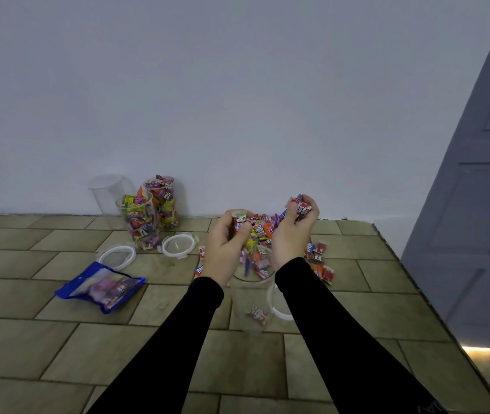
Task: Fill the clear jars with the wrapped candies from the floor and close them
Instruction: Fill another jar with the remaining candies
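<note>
Gripping wrapped candies, both hands, left [226, 240] and right [293, 231], curl around fistfuls above the open jar [252, 306]. More candies [320, 258] lie on the floor at two o'clock; two filled jars [143, 225] stand at ten o'clock.

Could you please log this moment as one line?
left hand: holds candies | right hand: holds candies | jar below: nearly empty | lid: off

both hands [229, 243] [293, 231] raised, fingers curled

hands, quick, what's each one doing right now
Left hand: curled round wrapped candies, above the clear jar.
Right hand: curled round wrapped candies too.
</note>
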`<action>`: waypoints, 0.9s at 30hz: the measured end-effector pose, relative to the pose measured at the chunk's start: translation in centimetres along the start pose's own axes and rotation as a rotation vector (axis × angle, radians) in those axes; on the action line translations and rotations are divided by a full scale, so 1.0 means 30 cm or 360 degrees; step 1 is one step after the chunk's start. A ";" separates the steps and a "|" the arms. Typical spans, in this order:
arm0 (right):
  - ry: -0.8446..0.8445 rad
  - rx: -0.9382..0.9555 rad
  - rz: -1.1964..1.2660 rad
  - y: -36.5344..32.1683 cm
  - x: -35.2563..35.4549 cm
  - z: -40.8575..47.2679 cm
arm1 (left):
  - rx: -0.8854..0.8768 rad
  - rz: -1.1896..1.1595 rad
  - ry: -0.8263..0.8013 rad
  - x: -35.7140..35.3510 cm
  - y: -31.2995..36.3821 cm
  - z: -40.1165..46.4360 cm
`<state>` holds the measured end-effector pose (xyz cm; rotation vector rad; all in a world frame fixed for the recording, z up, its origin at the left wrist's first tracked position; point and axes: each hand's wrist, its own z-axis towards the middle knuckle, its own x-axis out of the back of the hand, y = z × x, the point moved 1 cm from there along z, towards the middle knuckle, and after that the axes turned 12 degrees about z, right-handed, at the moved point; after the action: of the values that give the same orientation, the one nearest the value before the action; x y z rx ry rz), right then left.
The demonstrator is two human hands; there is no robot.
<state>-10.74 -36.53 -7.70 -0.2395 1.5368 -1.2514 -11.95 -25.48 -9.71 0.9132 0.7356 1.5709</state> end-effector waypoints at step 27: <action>-0.0051 0.0018 0.0025 0.019 -0.009 0.012 | 0.0672 -0.0398 -0.0001 -0.024 -0.086 -0.103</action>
<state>-10.09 -36.30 -7.93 -0.2385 1.5011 -1.2380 -13.25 -25.67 -13.57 1.0770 1.1621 1.2150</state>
